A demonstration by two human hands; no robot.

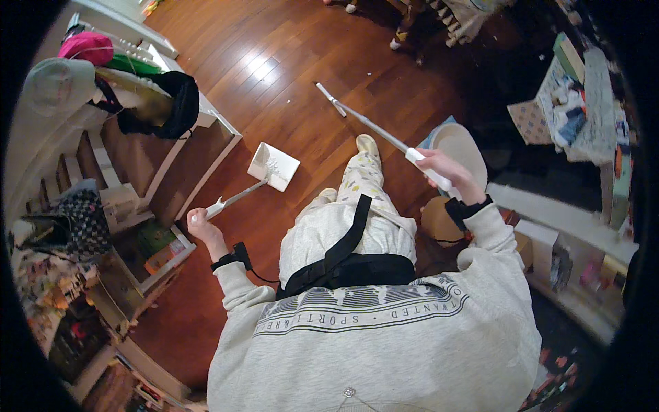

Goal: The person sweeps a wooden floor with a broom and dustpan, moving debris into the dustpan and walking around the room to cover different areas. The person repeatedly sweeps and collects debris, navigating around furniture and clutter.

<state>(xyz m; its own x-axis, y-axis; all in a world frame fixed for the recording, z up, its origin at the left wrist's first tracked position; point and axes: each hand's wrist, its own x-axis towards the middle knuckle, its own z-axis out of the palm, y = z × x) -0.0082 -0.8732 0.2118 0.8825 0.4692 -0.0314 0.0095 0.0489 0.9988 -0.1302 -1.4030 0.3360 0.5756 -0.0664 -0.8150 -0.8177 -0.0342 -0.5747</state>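
Observation:
My left hand grips the top end of a long-handled white dustpan. The pan lies on the wooden floor with its mouth turned away from me, and small white debris sits in it near the handle. In my right hand is the white grip of a long-handled floor broom or squeegee with a grey metal shaft. Its narrow white head rests on the floor ahead of my feet; bristles or blade cannot be made out.
At left stands a white shelf unit with caps and bags hung on it. A pale bin or lampshade-like object and a round brown object are beside my right arm. An open box sits at far right. White specks dot the floor.

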